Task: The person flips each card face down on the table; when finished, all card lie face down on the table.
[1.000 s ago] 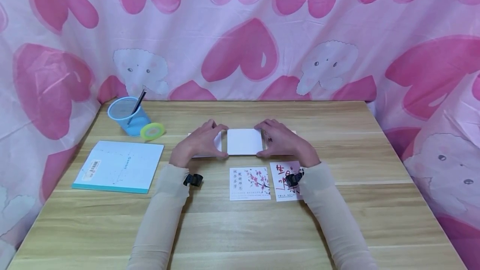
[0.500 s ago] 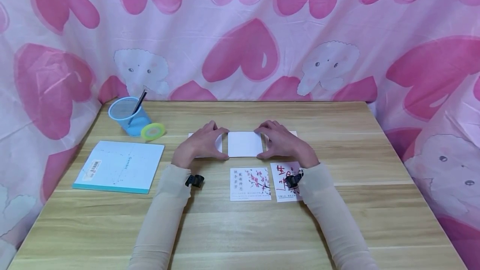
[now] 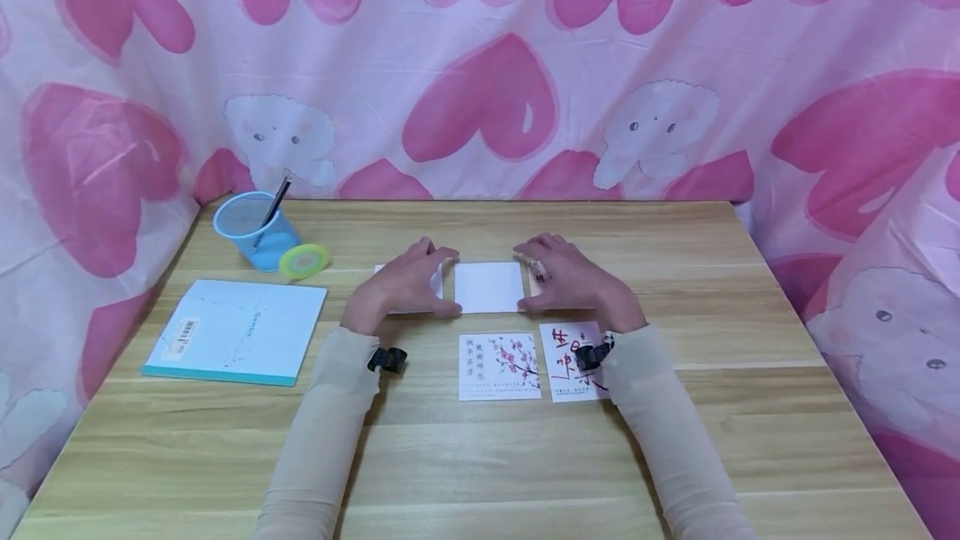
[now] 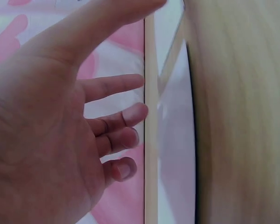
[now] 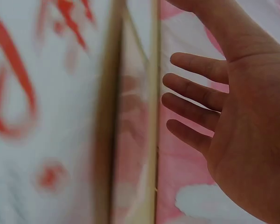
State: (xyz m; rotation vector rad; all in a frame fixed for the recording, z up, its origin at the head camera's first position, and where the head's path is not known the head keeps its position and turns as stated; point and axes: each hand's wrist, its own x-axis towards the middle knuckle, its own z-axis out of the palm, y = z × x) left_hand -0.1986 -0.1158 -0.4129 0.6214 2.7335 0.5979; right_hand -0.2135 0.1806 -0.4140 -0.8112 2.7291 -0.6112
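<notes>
A blank white card (image 3: 489, 287) lies at the middle of the table between both hands. My left hand (image 3: 401, 282) is at its left edge, thumb and index fingertip right at the corners; a second white card (image 3: 437, 282) shows partly beneath this hand. On the other side, my right hand (image 3: 570, 277) has its thumb and fingertips at the right corners, spread apart. Under that palm a card with dark characters (image 3: 538, 273) is mostly covered. In the right wrist view the fingers are nearly straight; in the left wrist view they bend slightly.
Nearer the person lie a plum-blossom card (image 3: 500, 367) and a card with red calligraphy (image 3: 570, 357), partly behind the right wrist strap. At left are a pale blue notebook (image 3: 236, 332), a blue cup (image 3: 258, 240) holding a pen, and a round yellow-green object (image 3: 304, 262).
The white card has shifted slightly toward the person. The right fingertips have since moved a little to the right, while the left hand has stayed almost in place.
</notes>
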